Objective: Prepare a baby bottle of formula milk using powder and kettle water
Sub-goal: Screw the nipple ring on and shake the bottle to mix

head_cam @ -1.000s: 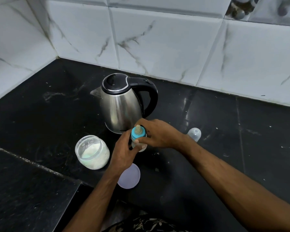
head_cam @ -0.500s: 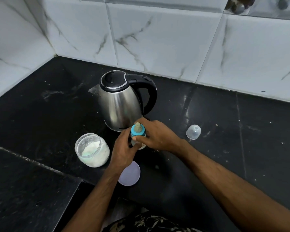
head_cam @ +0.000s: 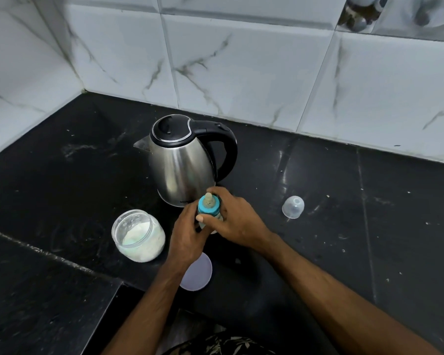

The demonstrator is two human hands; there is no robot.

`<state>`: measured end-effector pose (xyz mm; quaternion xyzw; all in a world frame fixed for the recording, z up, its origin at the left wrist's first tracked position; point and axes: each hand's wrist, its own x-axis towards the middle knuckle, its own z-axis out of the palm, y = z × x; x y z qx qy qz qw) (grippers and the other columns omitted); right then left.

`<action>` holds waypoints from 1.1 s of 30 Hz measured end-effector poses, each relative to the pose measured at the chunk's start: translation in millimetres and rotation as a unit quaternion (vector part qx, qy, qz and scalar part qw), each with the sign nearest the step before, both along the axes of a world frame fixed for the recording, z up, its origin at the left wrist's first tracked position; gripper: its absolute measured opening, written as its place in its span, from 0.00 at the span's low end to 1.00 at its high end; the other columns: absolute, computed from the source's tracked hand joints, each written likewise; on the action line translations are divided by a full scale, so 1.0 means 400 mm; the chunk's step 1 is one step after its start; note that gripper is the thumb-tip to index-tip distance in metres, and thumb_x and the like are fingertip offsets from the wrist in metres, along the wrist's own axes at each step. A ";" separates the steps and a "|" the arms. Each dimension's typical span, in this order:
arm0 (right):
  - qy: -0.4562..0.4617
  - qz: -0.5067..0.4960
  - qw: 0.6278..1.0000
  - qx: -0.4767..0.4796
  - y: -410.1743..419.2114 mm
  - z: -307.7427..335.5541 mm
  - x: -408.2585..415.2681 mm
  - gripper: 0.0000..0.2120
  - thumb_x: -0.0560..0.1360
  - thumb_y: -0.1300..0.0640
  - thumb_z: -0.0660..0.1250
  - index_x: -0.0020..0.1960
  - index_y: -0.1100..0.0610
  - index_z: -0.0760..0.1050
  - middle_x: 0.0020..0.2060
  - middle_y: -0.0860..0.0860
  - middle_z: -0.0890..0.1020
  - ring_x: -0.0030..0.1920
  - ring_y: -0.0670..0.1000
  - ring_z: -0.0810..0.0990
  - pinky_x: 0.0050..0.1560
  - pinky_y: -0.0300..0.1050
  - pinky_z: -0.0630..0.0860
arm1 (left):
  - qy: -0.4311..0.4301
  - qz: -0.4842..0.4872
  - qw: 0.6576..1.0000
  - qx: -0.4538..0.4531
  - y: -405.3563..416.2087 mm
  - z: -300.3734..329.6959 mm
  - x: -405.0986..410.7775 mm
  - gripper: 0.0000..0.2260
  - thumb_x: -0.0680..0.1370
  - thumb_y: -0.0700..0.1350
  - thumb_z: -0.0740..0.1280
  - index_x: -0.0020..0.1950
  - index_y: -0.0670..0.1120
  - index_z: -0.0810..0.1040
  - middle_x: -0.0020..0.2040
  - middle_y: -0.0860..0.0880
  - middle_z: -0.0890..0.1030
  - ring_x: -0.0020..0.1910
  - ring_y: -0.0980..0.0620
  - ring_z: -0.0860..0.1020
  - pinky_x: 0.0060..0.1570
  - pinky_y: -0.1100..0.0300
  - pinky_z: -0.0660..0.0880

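The black stone counter [head_cam: 369, 226] carries everything, with the steel kettle [head_cam: 181, 162] standing upright toward twelve o'clock of the hands, lid down, spout turned to nine. At eight o'clock of the hands sits the open powder jar [head_cam: 138, 235], partly filled with white formula, and its pale round lid [head_cam: 198, 271] lies flat at six o'clock, half under the left forearm. The clear dome cap [head_cam: 293, 206] rests alone at three o'clock, well apart. The left hand [head_cam: 187, 233] wraps the body of the baby bottle [head_cam: 208, 208], which stands just in front of the kettle's base, while the right hand [head_cam: 237, 221] curls round its blue collar, teat pointing up. I judge this to be the screwing-on of the teat ring after filling; what comes next likely calls for a firm final twist, then a shake and fetching the dome cap. A small mark on the kettle's lower wall is too tiny to read
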<state>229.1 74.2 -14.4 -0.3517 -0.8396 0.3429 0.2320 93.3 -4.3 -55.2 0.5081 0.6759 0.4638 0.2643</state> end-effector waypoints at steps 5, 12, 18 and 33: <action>-0.021 -0.121 0.988 0.095 0.036 0.013 0.083 0.21 0.76 0.41 0.66 0.64 0.51 0.73 0.43 0.43 0.78 0.42 0.42 0.75 0.44 0.40 0.73 | -0.011 -0.004 1.000 -0.002 0.002 0.002 0.001 0.27 0.73 0.49 0.76 0.70 0.51 0.72 0.64 0.54 0.78 0.64 0.56 0.77 0.63 0.53 0.77; -0.173 -0.317 0.926 0.111 0.099 -0.051 0.242 0.20 0.76 0.47 0.68 0.66 0.52 0.74 0.63 0.54 0.72 0.64 0.56 0.70 0.62 0.56 0.68 | -0.004 -0.005 1.000 -0.004 0.008 -0.011 -0.002 0.28 0.73 0.41 0.76 0.72 0.45 0.71 0.66 0.50 0.78 0.66 0.54 0.76 0.62 0.64 0.74; -0.172 -0.314 0.933 0.033 0.084 -0.095 0.275 0.22 0.77 0.58 0.63 0.71 0.55 0.70 0.63 0.58 0.69 0.61 0.59 0.71 0.61 0.56 0.73 | -0.008 -0.007 1.000 -0.005 0.009 -0.017 0.000 0.28 0.73 0.41 0.76 0.71 0.46 0.71 0.66 0.52 0.77 0.65 0.54 0.76 0.60 0.64 0.73; 0.141 -0.091 0.984 0.065 0.016 0.095 0.074 0.22 0.73 0.53 0.74 0.62 0.55 0.71 0.56 0.47 0.77 0.56 0.45 0.77 0.56 0.38 0.74 | -0.024 0.005 1.000 -0.011 0.007 -0.019 0.001 0.27 0.74 0.49 0.75 0.71 0.53 0.71 0.66 0.53 0.78 0.66 0.54 0.76 0.64 0.46 0.76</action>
